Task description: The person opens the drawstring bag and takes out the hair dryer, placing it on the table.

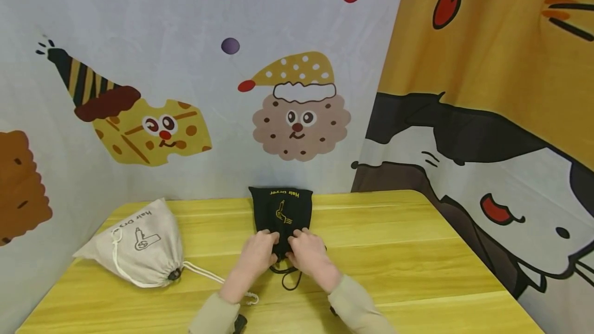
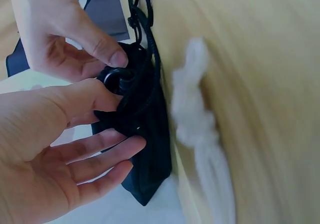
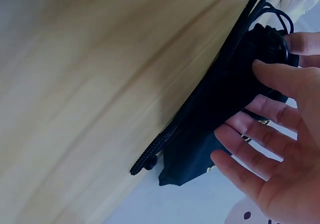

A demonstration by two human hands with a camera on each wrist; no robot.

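A black drawstring bag (image 1: 297,213) with yellow "Hair Dryer" lettering and a dryer drawing lies on the table, its gathered mouth toward the person. My left hand (image 1: 257,255) pinches the left side of that mouth between thumb and forefinger; the other fingers spread along the cloth. On the opposite side, my right hand (image 1: 310,252) grips the mouth, its thumb (image 3: 277,76) pressed on the bunched fabric. Black cord (image 1: 291,281) loops out below the hands. In the left wrist view, a small dark rounded opening (image 2: 119,78) shows between the two hands.
To the left sits a full beige drawstring bag (image 1: 162,256), also lettered, with a cord stopper (image 1: 174,274). Its white cord (image 1: 204,271) trails under the left forearm. The yellow wood-grain table (image 1: 394,251) ends at a cartoon-printed curtain (image 1: 185,40).
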